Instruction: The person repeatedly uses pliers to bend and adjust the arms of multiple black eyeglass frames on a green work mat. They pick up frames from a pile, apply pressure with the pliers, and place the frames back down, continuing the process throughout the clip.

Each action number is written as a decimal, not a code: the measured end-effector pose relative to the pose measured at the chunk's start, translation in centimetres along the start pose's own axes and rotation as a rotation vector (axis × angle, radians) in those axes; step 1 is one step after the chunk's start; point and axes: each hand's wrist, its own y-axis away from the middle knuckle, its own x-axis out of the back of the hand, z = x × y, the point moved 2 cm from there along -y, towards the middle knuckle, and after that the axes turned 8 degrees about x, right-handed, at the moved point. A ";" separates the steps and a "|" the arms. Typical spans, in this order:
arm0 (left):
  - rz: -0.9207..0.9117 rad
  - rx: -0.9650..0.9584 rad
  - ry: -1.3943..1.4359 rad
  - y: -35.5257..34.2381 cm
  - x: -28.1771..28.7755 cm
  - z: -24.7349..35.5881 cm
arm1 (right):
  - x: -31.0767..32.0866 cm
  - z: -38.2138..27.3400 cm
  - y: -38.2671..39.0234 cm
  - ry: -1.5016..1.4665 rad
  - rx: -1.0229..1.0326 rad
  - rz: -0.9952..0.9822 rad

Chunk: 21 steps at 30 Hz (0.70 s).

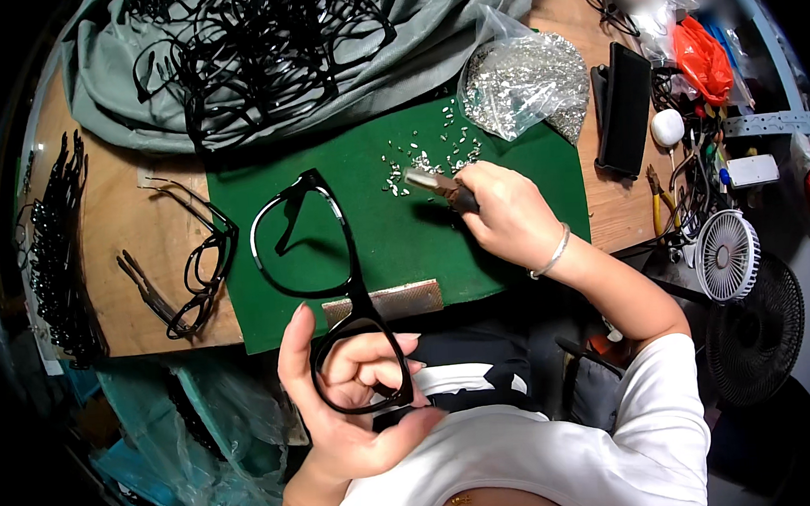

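Observation:
My left hand [355,414] holds a black eyeglass frame [357,298] by one rim, with fingers through and around it. The frame is tilted up over the mat's front edge, and a folded temple arm shows behind its upper rim. In my right hand [511,211] is a short tool [438,186] with a dark brown body and a flat metal tip. Its tip points left, just beside a scatter of tiny silver metal pieces [425,164] on the green mat [395,244]. A textured metal strip [394,300] lies at the mat's front edge.
Black eyeglass frames pile on a grey cloth [117,94] at the back. A plastic bag [515,79] of silver pieces lies right of it. More frames [206,256] and black temple arms [63,265] sit left. A black phone [625,110], pliers [659,205] and fans [728,254] stand right.

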 end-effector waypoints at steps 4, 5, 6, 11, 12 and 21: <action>-0.034 -0.017 -0.090 0.0 0.7 -0.5 | 0.8 0.8 0.3 -0.045 -0.107 -0.110; -0.043 -0.029 -0.132 -0.1 0.7 -0.7 | 0.8 0.5 0.2 -0.025 -0.101 -0.129; -0.053 -0.042 -0.174 -0.4 0.7 -0.8 | 0.7 0.3 0.2 -0.005 -0.095 -0.147; -0.019 -0.099 -0.257 -1.1 -0.6 -0.5 | -0.6 -0.5 0.6 0.150 -0.071 -0.022; -0.020 -0.097 -0.255 -1.2 -0.6 -0.6 | -0.6 -0.5 0.7 0.136 -0.070 -0.006; 0.071 -0.074 -0.337 -2.7 -1.4 -0.8 | 4.3 -5.8 1.9 -0.857 -0.264 -0.058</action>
